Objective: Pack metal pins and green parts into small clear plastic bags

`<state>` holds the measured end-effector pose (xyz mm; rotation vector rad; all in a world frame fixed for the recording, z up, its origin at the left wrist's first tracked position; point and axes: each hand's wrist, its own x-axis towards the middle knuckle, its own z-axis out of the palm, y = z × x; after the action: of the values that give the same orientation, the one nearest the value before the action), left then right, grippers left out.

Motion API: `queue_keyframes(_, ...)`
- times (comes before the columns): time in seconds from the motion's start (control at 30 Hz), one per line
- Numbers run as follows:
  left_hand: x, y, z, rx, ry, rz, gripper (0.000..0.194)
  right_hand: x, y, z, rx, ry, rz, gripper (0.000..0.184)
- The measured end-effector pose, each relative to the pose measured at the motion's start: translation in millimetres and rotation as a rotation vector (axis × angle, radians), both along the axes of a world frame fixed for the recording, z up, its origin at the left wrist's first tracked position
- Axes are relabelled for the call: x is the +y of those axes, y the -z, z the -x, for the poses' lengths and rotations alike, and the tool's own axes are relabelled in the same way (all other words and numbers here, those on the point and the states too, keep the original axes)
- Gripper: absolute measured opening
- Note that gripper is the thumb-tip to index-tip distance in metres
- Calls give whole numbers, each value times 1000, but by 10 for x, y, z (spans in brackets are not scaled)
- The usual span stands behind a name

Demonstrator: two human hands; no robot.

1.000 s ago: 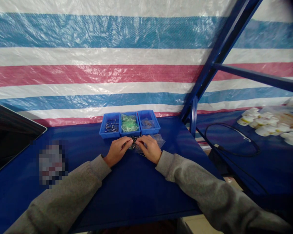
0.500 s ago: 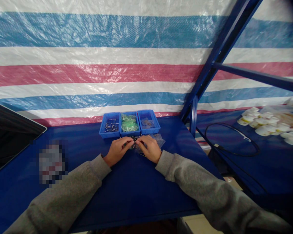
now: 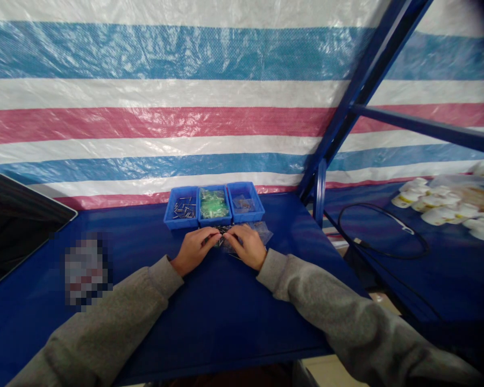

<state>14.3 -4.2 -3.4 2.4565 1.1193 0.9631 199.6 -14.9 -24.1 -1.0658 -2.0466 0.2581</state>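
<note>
Our left hand (image 3: 196,248) and right hand (image 3: 248,246) nearly meet at the small dark pieces (image 3: 222,229), thumbs and fingers drawn close, though we cannot tell whether either pinches one. We seem to be at fine fingertip work, which calls for a light touch beside the clear plastic bag (image 3: 264,231), with three blue bins (image 3: 214,221) just beyond on the surface (image 3: 221,322).

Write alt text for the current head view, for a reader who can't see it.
A person's left hand and right hand nearly meet over small metal pieces on a blue table. Just beyond stand three blue bins in a row, the middle one holding green items.
</note>
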Motion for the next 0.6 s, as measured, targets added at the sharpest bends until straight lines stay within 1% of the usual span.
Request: queue_keyframes(0.6, -7, -15, -1, 22, 11, 20, 17, -8, -11, -2, 8, -21, 15, 27)
